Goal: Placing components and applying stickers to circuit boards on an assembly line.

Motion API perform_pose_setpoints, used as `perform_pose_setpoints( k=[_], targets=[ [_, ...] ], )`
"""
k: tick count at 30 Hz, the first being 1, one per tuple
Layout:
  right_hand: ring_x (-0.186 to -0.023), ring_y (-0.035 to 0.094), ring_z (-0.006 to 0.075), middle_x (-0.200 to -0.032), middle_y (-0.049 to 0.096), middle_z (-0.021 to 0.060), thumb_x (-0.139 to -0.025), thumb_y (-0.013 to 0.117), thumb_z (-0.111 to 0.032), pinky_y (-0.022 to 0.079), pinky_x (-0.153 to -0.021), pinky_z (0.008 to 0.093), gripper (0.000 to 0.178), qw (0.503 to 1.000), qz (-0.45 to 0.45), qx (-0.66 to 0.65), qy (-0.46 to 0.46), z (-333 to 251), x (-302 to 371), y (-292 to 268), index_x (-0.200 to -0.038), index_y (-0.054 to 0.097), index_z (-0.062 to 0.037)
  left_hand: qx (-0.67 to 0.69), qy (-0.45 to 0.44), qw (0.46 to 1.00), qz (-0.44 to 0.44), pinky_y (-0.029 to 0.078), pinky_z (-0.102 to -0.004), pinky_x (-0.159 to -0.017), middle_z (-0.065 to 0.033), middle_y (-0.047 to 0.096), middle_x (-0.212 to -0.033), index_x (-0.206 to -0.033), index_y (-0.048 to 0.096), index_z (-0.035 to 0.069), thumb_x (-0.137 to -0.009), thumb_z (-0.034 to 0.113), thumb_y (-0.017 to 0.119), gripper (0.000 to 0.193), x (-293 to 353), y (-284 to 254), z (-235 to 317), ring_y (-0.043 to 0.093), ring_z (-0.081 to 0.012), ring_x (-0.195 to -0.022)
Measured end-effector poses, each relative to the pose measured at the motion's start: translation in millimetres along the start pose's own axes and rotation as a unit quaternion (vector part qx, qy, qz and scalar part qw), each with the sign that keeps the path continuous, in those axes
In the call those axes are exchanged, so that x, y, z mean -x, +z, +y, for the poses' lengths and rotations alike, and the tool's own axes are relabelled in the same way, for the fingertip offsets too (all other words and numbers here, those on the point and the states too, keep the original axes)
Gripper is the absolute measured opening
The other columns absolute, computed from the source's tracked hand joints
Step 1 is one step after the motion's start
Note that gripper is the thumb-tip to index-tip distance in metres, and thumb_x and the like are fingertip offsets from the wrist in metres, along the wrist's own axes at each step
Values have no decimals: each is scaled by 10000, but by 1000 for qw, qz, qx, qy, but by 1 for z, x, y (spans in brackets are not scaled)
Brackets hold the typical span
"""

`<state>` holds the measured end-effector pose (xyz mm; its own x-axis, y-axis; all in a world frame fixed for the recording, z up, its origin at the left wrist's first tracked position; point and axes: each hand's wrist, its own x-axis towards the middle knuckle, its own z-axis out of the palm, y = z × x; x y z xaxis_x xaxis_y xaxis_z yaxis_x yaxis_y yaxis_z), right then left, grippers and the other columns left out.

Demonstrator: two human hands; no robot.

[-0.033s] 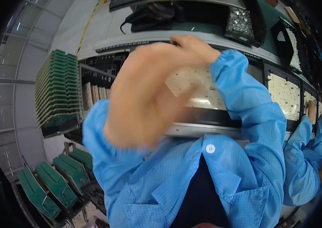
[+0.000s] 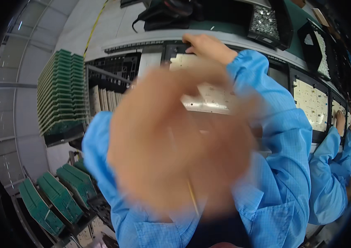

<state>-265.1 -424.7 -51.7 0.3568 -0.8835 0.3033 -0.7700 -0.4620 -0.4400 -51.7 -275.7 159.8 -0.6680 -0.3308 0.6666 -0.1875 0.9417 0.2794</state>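
My left hand (image 2: 179, 136) is a large blur close in front of my chest, covering much of the bench. Its fingers are smeared, so whether it holds anything cannot be told. A thin yellow strip (image 2: 192, 196) shows by its wrist. Beyond it lies a cream circuit board (image 2: 208, 101) in a black tray (image 2: 168, 50), partly hidden by the blurred hand. My right hand (image 2: 210, 47) reaches to the tray's far side, thumb and forefinger closed at the rim.
Left stands a tall stack of green boards (image 2: 61, 95), with upright pale boards (image 2: 105, 99) beside it. More green boards (image 2: 59, 198) sit lower left. Bins of small metal parts (image 2: 263, 22) and white parts (image 2: 321, 53) stand beyond. At right, a co-worker's hand (image 2: 339, 120) touches another board.
My left hand has swung right and looks larger, now covering my chest and more of the board. The tray's far left corner has come into sight. My right hand stays nearly in place.
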Motion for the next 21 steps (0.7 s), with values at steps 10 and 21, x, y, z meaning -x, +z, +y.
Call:
perform_pose_setpoints(
  k=[10, 21],
  targets=[
    [-843, 692, 318, -870, 709, 119, -873, 619, -171, 543, -721, 420, 206, 973, -96, 208, -33, -8, -33, 26, -1054, 674, -87, 111, -370, 919, -80, 529, -338, -670, -158, 672, -970, -914, 712, 44, -673, 149, 726, 263, 11, -6, 42, 669, -284, -892],
    [-904, 664, 406, -941, 692, 218, -933, 608, -365, 528, -771, 476, 373, 962, -164, 168, 140, -37, -29, 5, -956, 686, -2, 234, -108, 962, -96, 529, -346, -734, -115, 646, -982, -953, 669, 14, -778, 111, 703, 203, 17, 35, -33, 634, -276, -918]
  ],
)
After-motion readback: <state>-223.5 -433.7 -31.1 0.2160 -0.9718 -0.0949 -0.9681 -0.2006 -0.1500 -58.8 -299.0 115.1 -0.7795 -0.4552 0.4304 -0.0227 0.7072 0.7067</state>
